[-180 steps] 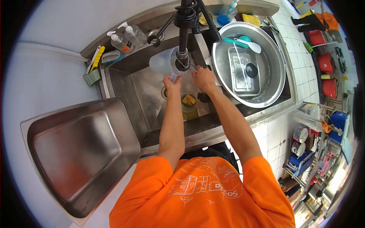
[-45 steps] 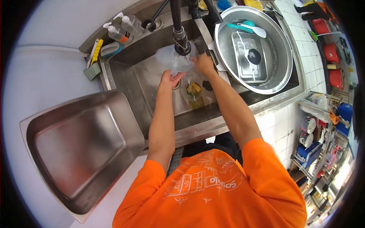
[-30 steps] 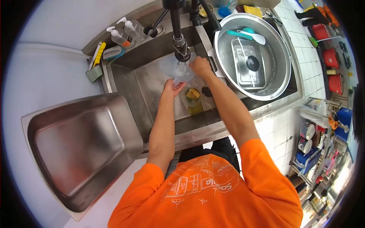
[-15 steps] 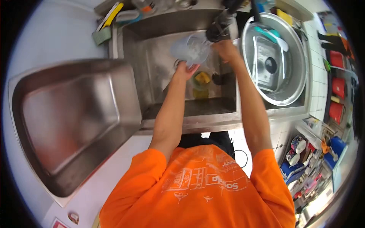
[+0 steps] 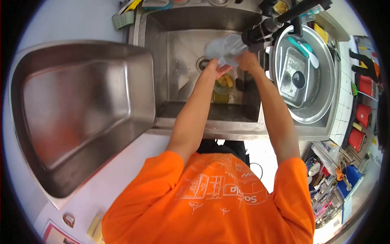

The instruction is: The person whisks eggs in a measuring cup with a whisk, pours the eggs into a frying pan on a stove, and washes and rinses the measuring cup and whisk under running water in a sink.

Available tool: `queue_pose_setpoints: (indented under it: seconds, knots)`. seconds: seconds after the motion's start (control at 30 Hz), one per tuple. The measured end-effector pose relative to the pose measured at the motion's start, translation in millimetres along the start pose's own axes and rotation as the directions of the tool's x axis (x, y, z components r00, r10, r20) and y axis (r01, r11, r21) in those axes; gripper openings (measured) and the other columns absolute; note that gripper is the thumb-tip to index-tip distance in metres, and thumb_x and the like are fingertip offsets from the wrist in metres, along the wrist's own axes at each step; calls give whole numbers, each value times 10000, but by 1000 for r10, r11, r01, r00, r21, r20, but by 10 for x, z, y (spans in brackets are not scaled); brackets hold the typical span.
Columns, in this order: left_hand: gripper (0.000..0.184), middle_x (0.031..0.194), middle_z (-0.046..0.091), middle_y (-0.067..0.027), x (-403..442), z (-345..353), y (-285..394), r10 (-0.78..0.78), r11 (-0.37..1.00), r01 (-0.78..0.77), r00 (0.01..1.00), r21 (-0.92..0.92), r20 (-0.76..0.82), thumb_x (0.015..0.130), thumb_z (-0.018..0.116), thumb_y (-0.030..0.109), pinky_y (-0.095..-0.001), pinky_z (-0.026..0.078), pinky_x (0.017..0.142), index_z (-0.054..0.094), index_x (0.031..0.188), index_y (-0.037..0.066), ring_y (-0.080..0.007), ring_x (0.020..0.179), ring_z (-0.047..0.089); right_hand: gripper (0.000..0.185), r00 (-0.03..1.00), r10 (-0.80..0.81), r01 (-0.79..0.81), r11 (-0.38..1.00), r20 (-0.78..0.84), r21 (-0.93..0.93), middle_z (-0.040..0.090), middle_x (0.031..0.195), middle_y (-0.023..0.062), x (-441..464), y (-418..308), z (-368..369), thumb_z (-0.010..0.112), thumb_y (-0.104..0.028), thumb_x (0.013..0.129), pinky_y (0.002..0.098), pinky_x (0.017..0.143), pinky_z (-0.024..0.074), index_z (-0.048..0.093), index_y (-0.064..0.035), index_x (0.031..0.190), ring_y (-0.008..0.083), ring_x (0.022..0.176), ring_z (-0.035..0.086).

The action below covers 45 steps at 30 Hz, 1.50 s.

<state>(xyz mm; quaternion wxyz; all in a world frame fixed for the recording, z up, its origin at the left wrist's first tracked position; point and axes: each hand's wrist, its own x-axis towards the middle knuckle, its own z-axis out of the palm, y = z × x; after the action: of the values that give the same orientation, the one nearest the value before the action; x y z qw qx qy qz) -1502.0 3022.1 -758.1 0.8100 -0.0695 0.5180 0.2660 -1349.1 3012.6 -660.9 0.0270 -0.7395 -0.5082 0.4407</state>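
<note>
A clear plastic container (image 5: 221,49) is tilted over the sink below the black faucet (image 5: 260,33). My left hand (image 5: 218,70) grips it from the near side, fingers underneath. At its right side, my right hand (image 5: 247,62) is close against the wall, just under the spout; motion blur smears its fingers, so their grip does not show. Beneath the hands, a yellow sponge (image 5: 226,81) rests in a small bowl on the sink floor, and a yellowish container lies just nearer to me. The drain (image 5: 202,63) is left of my left hand.
On the right stands a large round metal basin (image 5: 331,77) holding a clear rectangular lid (image 5: 289,87) and teal and white utensils (image 5: 302,48). A deep steel tub (image 5: 85,44) sits on the left. Beside the sink's back left corner is a green sponge holder (image 5: 123,20).
The view has shifted, so the sink appears farther right. My right hand has come from beneath the spout to the container's side. My left hand still holds the container.
</note>
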Motion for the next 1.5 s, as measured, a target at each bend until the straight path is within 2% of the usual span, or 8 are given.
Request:
queue_pose_setpoints:
  seconds: [0.33,0.5,0.57,0.9,1.03,1.3,1.43,1.5]
  knots:
    - [323,1165,550,-215,170,-106,181,41,999,-41,998,-5,54,962,430,142,-533,578,870,458,1228,-38,-375,1038,604,465,964,-265,244,896,-5,-370,682,950,234,438,413,-66,527,-450,904,394,534,558,663,-53,1105,330,678,692]
    - [368,1204,561,-194,225,-60,255,-13,1000,10,997,30,78,977,424,221,-533,568,864,447,1265,-7,-389,1031,609,466,997,-78,78,959,12,-273,680,958,242,-116,-242,-162,551,-466,890,391,561,559,671,-57,1077,311,664,693]
    - [356,1207,522,-231,143,-210,252,76,992,-79,996,-102,-39,975,399,159,-551,567,883,413,1263,-49,-397,1069,587,548,992,12,29,945,-124,325,684,780,207,-167,12,-467,634,-508,826,416,704,564,701,28,918,328,788,702]
    - [328,1115,584,-214,109,7,309,17,979,-32,997,202,75,949,382,140,-532,585,851,474,1221,-20,-394,1020,617,438,950,-50,0,987,-309,-161,676,801,237,194,307,110,568,-413,885,403,586,544,715,-21,1014,316,663,691]
    - [332,1142,581,-213,100,-164,139,99,988,-99,995,117,2,944,380,123,-528,585,855,469,1228,-25,-386,1010,625,548,983,117,-49,912,-143,408,680,805,239,33,215,4,642,-470,831,425,543,553,684,62,954,306,607,682]
    - [348,1193,566,-231,93,-77,271,49,992,-56,997,116,62,964,384,133,-501,569,906,448,1261,-38,-391,1060,614,583,994,-55,72,980,93,-184,683,996,245,93,-25,-107,652,-489,837,446,843,537,660,19,1124,379,979,667]
    - [327,1181,569,-239,11,-25,371,-100,995,100,995,-11,-22,976,372,131,-499,566,912,455,1233,-53,-386,1072,610,515,948,133,-119,991,-289,67,688,1031,225,479,179,210,670,-472,823,432,802,563,695,6,1014,381,891,690]
    - [331,1180,568,-243,170,-185,325,-13,999,14,1000,30,-2,981,362,142,-501,567,911,449,1232,-55,-381,1070,609,576,988,-135,100,928,72,360,670,1087,218,329,136,27,606,-487,865,380,608,583,632,6,1161,272,722,702]
